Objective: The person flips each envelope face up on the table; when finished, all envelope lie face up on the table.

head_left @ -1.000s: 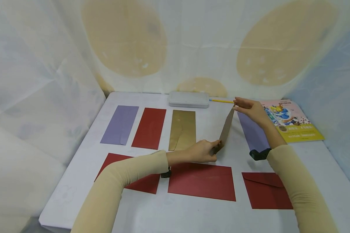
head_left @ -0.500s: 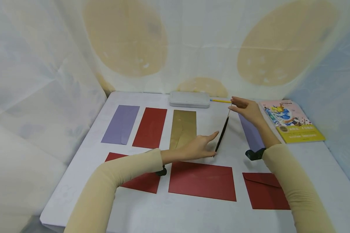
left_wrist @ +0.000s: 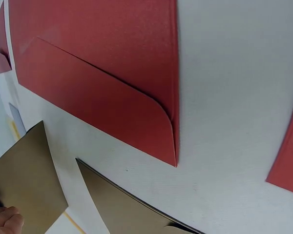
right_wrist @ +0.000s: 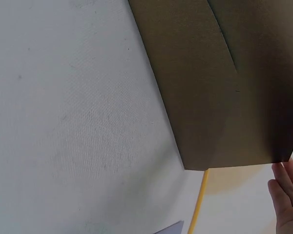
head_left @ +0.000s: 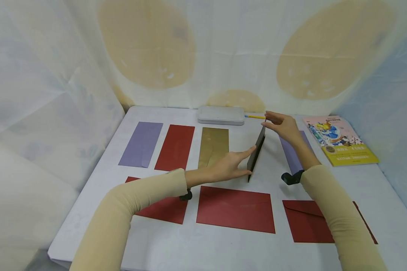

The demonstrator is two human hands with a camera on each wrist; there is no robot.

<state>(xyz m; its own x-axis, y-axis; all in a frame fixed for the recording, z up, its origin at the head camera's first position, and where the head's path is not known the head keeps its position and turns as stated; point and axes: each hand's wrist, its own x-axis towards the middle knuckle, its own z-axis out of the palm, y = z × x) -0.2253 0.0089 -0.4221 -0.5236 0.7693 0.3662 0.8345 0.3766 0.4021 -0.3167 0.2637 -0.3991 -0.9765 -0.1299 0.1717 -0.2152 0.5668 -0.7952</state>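
Note:
A gold envelope (head_left: 257,153) stands on its edge over the table, its visible side dark in the head view. In the right wrist view the same gold envelope (right_wrist: 195,107) looks brown. My right hand (head_left: 286,130) pinches its far upper corner between thumb and fingers. Straight, spread digits of my left hand (head_left: 225,166) touch the envelope's near end. A second gold envelope (head_left: 214,145) lies flat, partly behind my left hand. Below the hands lies a red envelope (head_left: 235,210); its flap shows in the left wrist view.
At the left lie a purple envelope (head_left: 141,143) and red envelopes (head_left: 175,146). Another red envelope (head_left: 303,222) sits under my right forearm, and a purple one (head_left: 289,150) behind that wrist. A grey case (head_left: 221,115), a yellow pencil (head_left: 254,116) and a picture book (head_left: 342,139) are farther back.
My left hand has loosened its grip and spread its digits against the envelope. The right hand has drifted slightly left with the far corner, and the envelope's visible side has turned.

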